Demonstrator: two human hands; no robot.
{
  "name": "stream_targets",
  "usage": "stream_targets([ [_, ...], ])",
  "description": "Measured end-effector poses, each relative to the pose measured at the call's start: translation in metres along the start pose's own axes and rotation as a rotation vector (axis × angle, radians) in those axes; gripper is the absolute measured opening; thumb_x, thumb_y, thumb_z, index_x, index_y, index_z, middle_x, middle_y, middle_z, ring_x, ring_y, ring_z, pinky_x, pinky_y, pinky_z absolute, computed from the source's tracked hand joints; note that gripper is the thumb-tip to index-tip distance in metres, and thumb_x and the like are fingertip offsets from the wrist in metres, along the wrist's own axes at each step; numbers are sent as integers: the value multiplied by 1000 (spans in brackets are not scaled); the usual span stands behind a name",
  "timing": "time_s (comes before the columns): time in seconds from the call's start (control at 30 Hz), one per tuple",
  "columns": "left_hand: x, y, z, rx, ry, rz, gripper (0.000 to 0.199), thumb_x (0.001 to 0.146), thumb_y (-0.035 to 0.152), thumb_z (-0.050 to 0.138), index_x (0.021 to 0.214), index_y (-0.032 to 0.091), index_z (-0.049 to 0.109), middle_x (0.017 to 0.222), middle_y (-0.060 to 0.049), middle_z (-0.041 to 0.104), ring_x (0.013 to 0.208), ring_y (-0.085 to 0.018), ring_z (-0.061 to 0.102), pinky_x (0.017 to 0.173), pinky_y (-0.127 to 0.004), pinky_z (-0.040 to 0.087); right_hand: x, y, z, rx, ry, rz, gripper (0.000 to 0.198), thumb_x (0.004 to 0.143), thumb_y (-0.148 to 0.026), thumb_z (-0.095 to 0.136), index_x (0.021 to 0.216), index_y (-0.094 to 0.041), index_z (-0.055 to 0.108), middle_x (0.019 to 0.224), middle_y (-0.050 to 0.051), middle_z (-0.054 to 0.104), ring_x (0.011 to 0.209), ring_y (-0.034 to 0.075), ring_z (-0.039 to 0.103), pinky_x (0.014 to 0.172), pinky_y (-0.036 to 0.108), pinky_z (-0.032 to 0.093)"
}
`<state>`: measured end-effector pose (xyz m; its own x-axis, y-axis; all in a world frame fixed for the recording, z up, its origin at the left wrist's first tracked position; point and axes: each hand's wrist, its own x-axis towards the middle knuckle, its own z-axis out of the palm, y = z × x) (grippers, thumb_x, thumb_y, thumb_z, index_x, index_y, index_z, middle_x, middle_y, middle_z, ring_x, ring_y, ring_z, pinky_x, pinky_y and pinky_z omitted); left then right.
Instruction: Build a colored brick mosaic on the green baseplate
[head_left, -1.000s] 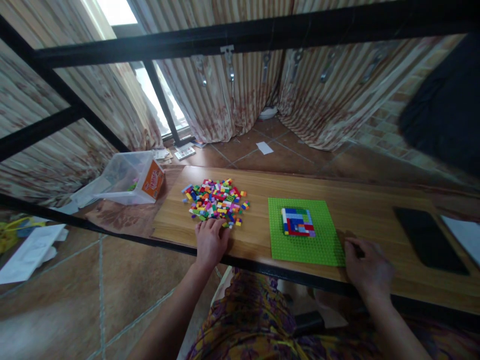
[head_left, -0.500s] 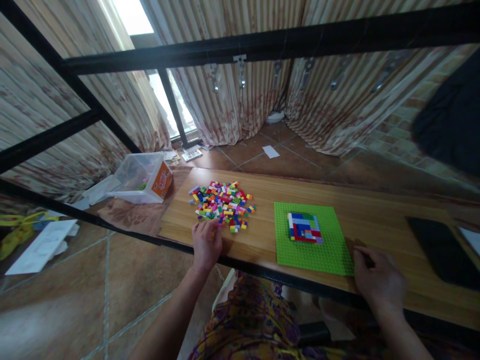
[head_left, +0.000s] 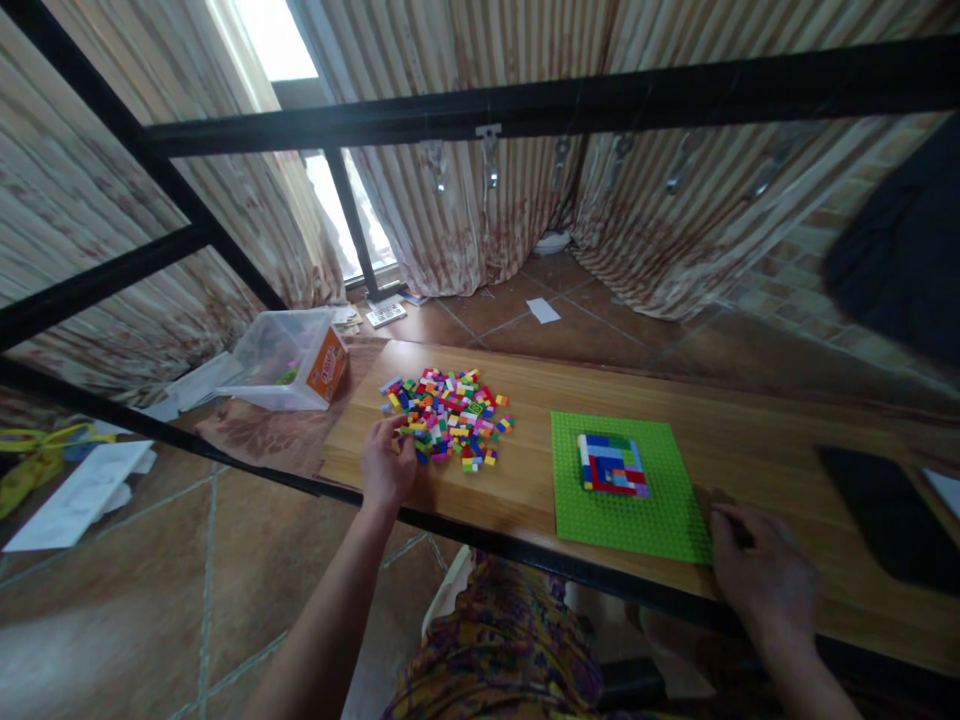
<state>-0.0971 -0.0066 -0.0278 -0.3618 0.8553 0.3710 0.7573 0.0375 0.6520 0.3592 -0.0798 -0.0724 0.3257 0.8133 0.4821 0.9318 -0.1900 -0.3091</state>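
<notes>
My left hand (head_left: 388, 466) is at the near left edge of a loose pile of small coloured toy bricks (head_left: 454, 410). Its thumb and forefinger are apart, with the fingertips touching or just over the bricks. To the right lies a green studded baseplate (head_left: 619, 530), bearing a low, roughly square build of blue, red, white and other bricks (head_left: 612, 465). My right hand (head_left: 765, 570) rests on the table beside the baseplate's near right corner. Its fingers are curled closed, and what they hold, if anything, is hidden.
The wooden table (head_left: 517, 500) has a dark front edge. Beyond its left end stands a clear plastic box (head_left: 274, 375) with an orange label. A dark flat object (head_left: 889, 515) lies at the right. A black metal rail (head_left: 420, 115) with hanging clips crosses above.
My left hand has moved left and slightly up along the pile's near edge, and its thumb and forefinger have parted. My right hand stays by the baseplate. The view has shifted slightly.
</notes>
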Motion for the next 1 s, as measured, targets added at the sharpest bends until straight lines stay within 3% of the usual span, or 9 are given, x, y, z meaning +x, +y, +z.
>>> stream_targets([
  [0.13, 5, 29, 17, 45, -93, 212, 26, 84, 17, 50, 103, 20, 67, 103, -8, 65, 95, -22, 62, 89, -38, 49, 0, 1, 1, 23, 7, -10, 35, 86, -42, 43, 85, -17, 68, 89, 11, 68, 83, 26, 63, 68, 36, 48],
  [0.3, 28, 67, 38, 303, -333, 458, 30, 81, 10, 50, 100, 23, 70, 108, -9, 65, 103, -28, 57, 92, -43, 44, 1, 0, 0, 79, 41, -75, 31, 87, -38, 47, 86, -16, 68, 86, 11, 67, 80, 24, 61, 68, 34, 48],
  [0.43, 42, 79, 52, 473, -429, 454, 15, 80, 21, 58, 87, 19, 71, 101, -14, 66, 101, -33, 57, 88, -45, 43, 1, -2, 1, 80, 37, -44, 34, 88, -40, 45, 85, -16, 69, 85, 11, 67, 80, 23, 61, 69, 35, 48],
  [0.53, 45, 81, 60, 479, -412, 417, 18, 80, 31, 60, 86, 16, 70, 100, -16, 65, 103, -35, 56, 90, -47, 42, 1, -3, 2, 107, 32, -26, 33, 88, -39, 45, 87, -16, 69, 87, 11, 67, 81, 22, 61, 70, 35, 48],
  [0.7, 48, 80, 67, 452, -441, 385, 17, 78, 24, 57, 83, 15, 70, 97, -17, 65, 100, -35, 57, 89, -46, 43, 1, -4, 3, 130, 21, 2, 30, 88, -38, 46, 87, -17, 69, 88, 11, 67, 82, 22, 60, 72, 34, 48],
  [0.83, 51, 77, 68, 506, -462, 429, 20, 81, 25, 53, 79, 17, 71, 95, -17, 66, 94, -33, 58, 84, -44, 45, 1, -5, 3, 152, 30, 23, 29, 88, -37, 47, 86, -17, 68, 87, 10, 67, 81, 21, 60, 72, 34, 48],
  [1.0, 52, 74, 67, 467, -419, 514, 29, 87, 27, 46, 77, 18, 71, 89, -14, 68, 93, -30, 60, 90, -43, 44, 2, -8, 1, 173, 23, 35, 27, 87, -36, 48, 85, -18, 68, 87, 10, 66, 81, 21, 61, 73, 34, 49],
])
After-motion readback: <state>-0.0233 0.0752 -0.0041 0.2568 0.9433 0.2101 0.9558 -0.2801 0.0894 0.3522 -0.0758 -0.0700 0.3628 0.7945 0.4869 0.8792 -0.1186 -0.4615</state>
